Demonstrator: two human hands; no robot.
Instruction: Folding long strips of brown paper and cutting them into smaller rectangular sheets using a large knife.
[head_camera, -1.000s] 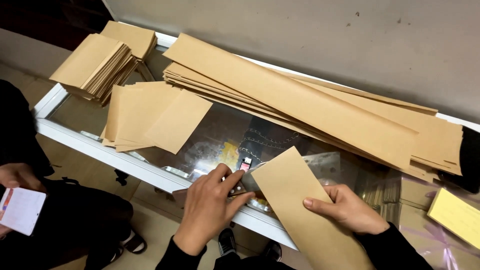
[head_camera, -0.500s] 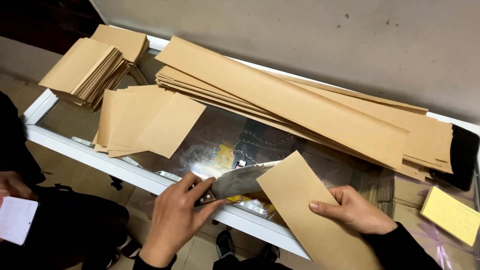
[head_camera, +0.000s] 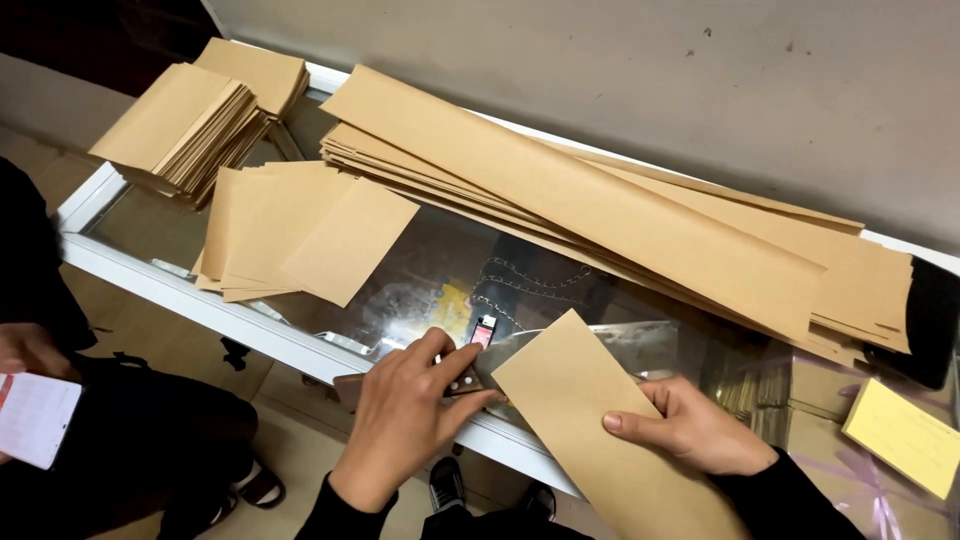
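Since half a second ago our left hand (head_camera: 400, 420) has drawn the knife (head_camera: 560, 345) back a little, so its broad blade now lies partly under the top corner of the brown paper strip (head_camera: 590, 420). We curl the left fingers (head_camera: 440, 350) tightly around the knife's handle, thumb pressed along it. Our right hand (head_camera: 690, 430) lies nearly flat on the strip's right edge, fingers loosely spread and pinning it against the glass counter (head_camera: 430, 270). Long brown sheets (head_camera: 600, 200) lie stacked across the glass, cut pieces (head_camera: 290, 230) fan out to the left, and thicker piles (head_camera: 190, 120) sit at the far corner. A grey wall (head_camera: 650, 60) runs behind the counter. At the left edge, another person's hand (head_camera: 25, 350) holds a white card (head_camera: 35, 420).
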